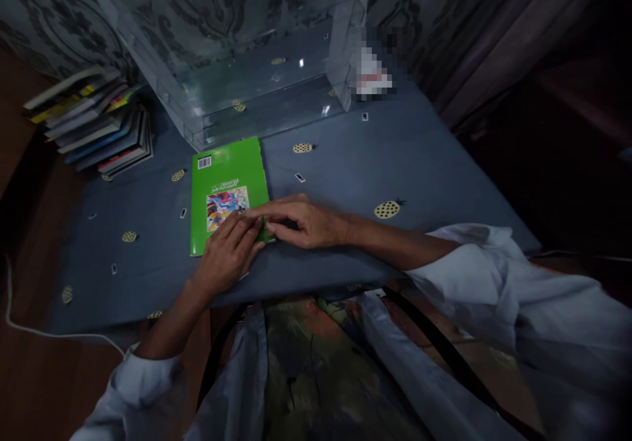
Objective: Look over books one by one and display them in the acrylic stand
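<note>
A green book (pixel 227 158) lies closed on the table, its barcode and a colourful picture panel facing up; the print reads upside down from here. My left hand (pixel 231 247) rests flat over the near part of the cover, fingers stretched out together and covering part of the picture. From the right comes my right hand (pixel 309 222), its index finger reaching across to my left fingertips. Its thumb is apart from that finger and points at the book's right edge. The remaining right fingers are mostly hidden.
A clear plastic case with shelves (pixel 271 108) stands behind the book. At the left is a leaning stack of books (pixel 106 122). A pixelated white and red item (pixel 372 79) sits right of the case. Pineapple-print cloth (pixel 340 171) covers the table; a white cable (pixel 49 332) runs at lower left.
</note>
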### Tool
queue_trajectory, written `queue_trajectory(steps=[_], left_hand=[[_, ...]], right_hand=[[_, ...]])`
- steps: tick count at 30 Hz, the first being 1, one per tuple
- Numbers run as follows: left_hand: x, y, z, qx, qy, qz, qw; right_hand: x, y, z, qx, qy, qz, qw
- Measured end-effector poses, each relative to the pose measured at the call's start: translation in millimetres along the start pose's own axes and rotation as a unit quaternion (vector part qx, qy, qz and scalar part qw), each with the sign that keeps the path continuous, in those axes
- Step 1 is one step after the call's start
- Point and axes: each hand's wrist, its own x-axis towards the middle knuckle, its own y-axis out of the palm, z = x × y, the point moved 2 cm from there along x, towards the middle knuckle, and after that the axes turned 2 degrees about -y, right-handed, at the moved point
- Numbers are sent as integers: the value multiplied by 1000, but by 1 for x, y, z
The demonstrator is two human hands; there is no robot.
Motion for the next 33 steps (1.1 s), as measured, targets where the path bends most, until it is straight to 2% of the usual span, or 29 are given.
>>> queue_trajectory(steps=[11,18,25,29,33], left_hand=[[-1,-2,-2,-17,-22,19,999],[-25,-8,1,-11,-94,112,989],[-49,-14,22,-54,-164,122,977],[-49,-13,37,-80,-175,132,972],[-41,-3,63,-88,-195,135,967]], right_hand=[[-2,6,6,-155,-122,29,980],[-4,9,8,-146,-122,16,982],[-3,8,11,-126,-112,15,986],[-4,7,13,-132,-106,15,985],[-4,7,14,-130,-109,11,985]])
